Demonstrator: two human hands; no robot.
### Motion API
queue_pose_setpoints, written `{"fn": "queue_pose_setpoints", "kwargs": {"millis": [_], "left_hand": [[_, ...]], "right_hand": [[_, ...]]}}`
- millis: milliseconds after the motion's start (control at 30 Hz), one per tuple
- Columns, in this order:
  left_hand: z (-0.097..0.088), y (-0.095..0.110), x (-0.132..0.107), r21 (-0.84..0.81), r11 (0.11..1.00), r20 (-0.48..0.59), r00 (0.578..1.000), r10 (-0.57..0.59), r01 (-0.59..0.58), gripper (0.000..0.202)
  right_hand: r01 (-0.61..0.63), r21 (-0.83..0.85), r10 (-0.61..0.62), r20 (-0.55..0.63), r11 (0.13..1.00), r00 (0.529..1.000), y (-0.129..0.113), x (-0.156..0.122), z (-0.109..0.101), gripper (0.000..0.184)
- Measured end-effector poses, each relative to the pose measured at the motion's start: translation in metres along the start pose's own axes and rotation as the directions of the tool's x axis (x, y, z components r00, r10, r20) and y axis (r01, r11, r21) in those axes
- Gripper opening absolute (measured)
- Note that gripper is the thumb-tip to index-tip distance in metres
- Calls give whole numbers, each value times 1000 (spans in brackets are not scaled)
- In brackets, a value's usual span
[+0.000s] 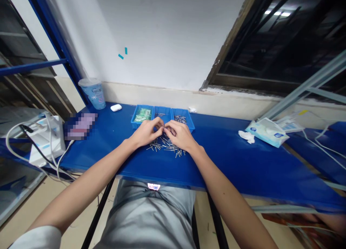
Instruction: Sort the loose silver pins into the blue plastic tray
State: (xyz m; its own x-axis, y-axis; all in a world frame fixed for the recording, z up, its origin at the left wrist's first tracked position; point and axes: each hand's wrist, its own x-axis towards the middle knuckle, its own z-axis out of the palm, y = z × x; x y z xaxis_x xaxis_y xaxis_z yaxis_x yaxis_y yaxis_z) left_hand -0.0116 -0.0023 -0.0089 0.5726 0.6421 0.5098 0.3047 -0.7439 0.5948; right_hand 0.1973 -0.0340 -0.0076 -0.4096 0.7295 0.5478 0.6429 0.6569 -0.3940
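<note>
My left hand [149, 132] and my right hand [178, 133] meet fingertip to fingertip above the table. Both are closed in a pinch, and what they hold is too small and covered to name. Below them lies a loose pile of thin silvery metal pins [170, 145], partly hidden by my hands. Just beyond stand three joined blue bins. The left bin [134, 125] has small green-and-white packets [143, 114] in it. A few pins lie in the middle bin [168, 113], and many more metal pins [180, 119] fill the right one [190, 125].
On the blue table [229, 151], a lidded cup [94, 94], a white case [116, 107], a blurred-out phone [81, 126] and a power strip [50, 142] with cables are at left. A tissue pack [267, 131] and crumpled tissue [246, 136] lie right. A wall [167, 36] rises behind.
</note>
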Motion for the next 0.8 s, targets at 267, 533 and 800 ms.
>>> {"fn": "queue_pose_setpoints", "kwargs": {"millis": [267,533,800], "left_hand": [[-2,2,1,47,999,82,996,-22,18,20],[-1,2,1,114,993,106,994,17,-29,29],[-3,2,1,95,995,46,998,-47,42,21]], "right_hand": [[-41,10,42,-29,999,999,0,1,0,20],[-59,-57,58,-20,997,998,4,0,0,40],[22,-2,-23,-70,1000,997,5,2,0,19]]}}
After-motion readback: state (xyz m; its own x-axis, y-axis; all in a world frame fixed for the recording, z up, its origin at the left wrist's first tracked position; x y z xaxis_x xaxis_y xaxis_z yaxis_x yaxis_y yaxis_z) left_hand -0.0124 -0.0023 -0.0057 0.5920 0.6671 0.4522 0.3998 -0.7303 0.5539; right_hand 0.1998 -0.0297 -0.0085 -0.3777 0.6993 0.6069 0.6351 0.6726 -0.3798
